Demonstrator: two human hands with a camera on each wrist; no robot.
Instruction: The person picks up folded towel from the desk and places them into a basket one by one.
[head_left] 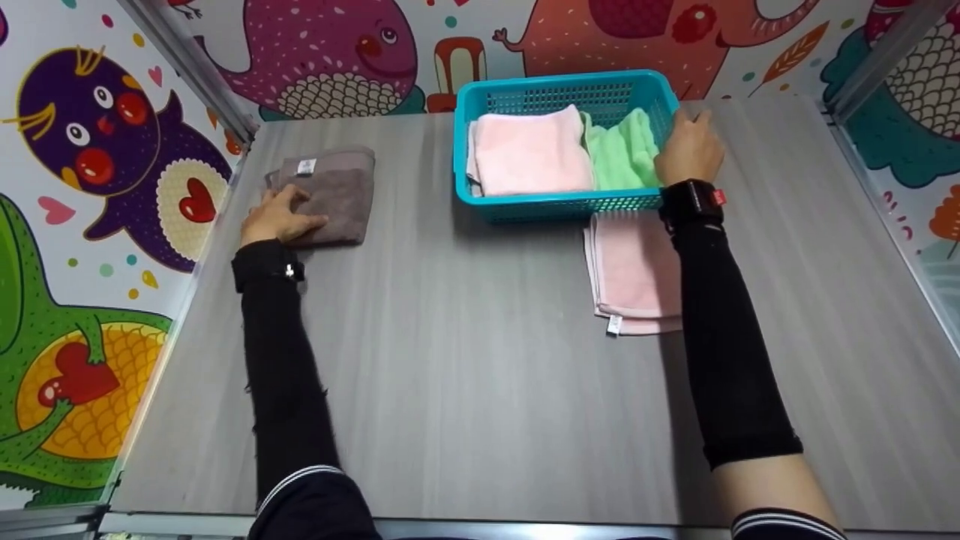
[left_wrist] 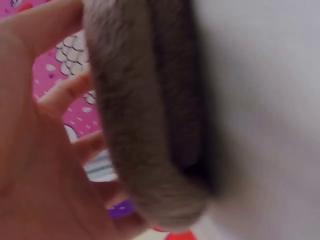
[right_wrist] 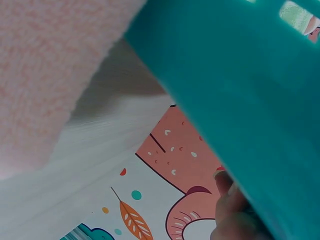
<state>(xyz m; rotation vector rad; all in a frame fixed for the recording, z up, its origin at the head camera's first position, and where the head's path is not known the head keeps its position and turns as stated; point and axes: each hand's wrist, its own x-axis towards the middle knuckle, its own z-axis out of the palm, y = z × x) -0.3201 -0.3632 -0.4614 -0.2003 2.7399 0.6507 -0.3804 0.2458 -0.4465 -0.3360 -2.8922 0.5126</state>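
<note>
My left hand (head_left: 277,217) rests on the left side of a folded grey-brown towel (head_left: 337,199), fingers spread over its edge. In the left wrist view the thick rounded fold of that towel (left_wrist: 130,120) fills the middle, with the fingers along it. My right hand (head_left: 691,150) grips the right end of a turquoise plastic basket (head_left: 555,200). Inside the basket lie a folded pink towel (head_left: 532,154) and a bunched green towel (head_left: 622,154). Another folded pink towel (head_left: 637,274) lies on the table in front of the basket, partly hidden under my right forearm.
The grey wood-grain table (head_left: 465,360) carries everything. Cartoon-printed panels (head_left: 97,142) stand along the left, back and right sides, held by metal frame posts (head_left: 187,67). The basket is close to the back panel.
</note>
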